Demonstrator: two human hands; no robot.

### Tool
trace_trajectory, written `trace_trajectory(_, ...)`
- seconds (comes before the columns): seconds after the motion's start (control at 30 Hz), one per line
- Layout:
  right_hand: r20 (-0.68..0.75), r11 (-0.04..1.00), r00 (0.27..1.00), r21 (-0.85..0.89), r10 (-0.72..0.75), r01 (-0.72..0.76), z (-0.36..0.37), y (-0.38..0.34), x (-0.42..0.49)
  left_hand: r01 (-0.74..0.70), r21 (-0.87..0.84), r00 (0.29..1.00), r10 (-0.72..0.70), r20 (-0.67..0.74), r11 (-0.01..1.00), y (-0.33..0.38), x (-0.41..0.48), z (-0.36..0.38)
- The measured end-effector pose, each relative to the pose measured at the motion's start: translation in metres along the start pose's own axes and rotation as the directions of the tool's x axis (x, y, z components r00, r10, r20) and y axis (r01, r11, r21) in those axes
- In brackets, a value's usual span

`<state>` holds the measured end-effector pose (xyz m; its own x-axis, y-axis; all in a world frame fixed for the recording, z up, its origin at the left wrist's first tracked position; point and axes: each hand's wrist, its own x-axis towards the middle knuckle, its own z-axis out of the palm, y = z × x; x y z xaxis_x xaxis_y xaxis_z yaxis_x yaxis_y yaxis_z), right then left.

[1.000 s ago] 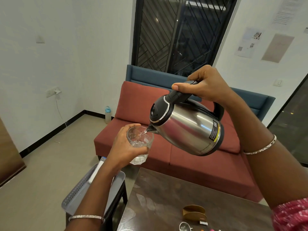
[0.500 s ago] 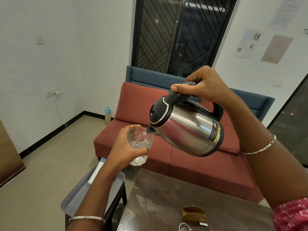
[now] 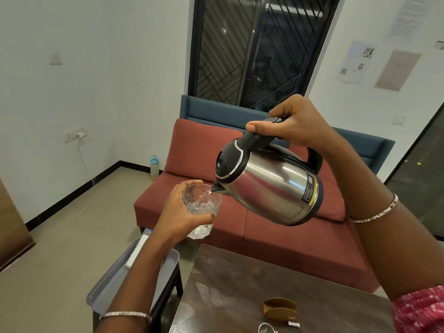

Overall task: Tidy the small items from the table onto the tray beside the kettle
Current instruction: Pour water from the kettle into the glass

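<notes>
Two hands busy, both raised in front of the sofa [image 3: 288, 236]. The right hand [image 3: 295, 126] has its fingers wrapped round the black handle of the kettle [image 3: 269, 186], thumb along the top, body tipped so the spout points down-left. The left hand [image 3: 177, 212] grips a glass [image 3: 201, 205] from the side. The spout sits just over the glass rim, and a thin stream seems to run in.

Task items are not on the tray yet. A wooden holder [image 3: 280, 311], a small metal piece [image 3: 265, 329] and a little tag [image 3: 293, 323] lie on the table [image 3: 240, 296] near its front edge. The tray [image 3: 105, 287] sits on a dark stool just left of the table, under the left forearm, with a white item [image 3: 137, 251] in it.

To pour well, I'd say: keep the glass level, hold the spout close to the rim, tilt slowly and stop short of the brim. Right the kettle before moving either hand. Spilling onto the tray below is the risk.
</notes>
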<state>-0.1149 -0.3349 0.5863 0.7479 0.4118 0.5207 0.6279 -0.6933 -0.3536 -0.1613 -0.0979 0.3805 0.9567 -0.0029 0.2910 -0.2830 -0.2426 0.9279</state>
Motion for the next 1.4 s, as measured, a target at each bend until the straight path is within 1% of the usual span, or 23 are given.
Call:
trace_trajectory(0.3,0.011,1.0,1.0,-0.002,-0.007,0.007,0.0039,0.0057,0.0039,0.006,-0.013,1.0,-0.006,-0.008,1.0,-0.0043,0.0039,-0.0001)
trace_trajectory(0.57,0.001,1.0,1.0,-0.008,-0.005,0.005,0.0054,0.006,0.0058,-0.011,-0.001,0.999,0.011,-0.043,1.0,-0.006,0.0063,-0.0004)
trace_trajectory(1.0,0.021,1.0,1.0,-0.016,0.0,0.001,0.0061,0.0052,0.0064,0.011,-0.032,1.0,-0.011,0.002,0.999,-0.007,0.0064,-0.0002)
trace_trajectory(1.4,0.041,1.0,0.999,-0.029,-0.007,0.009,0.0078,0.0079,0.0069,0.004,-0.03,1.0,-0.004,0.011,1.0,-0.0077,0.0072,0.0015)
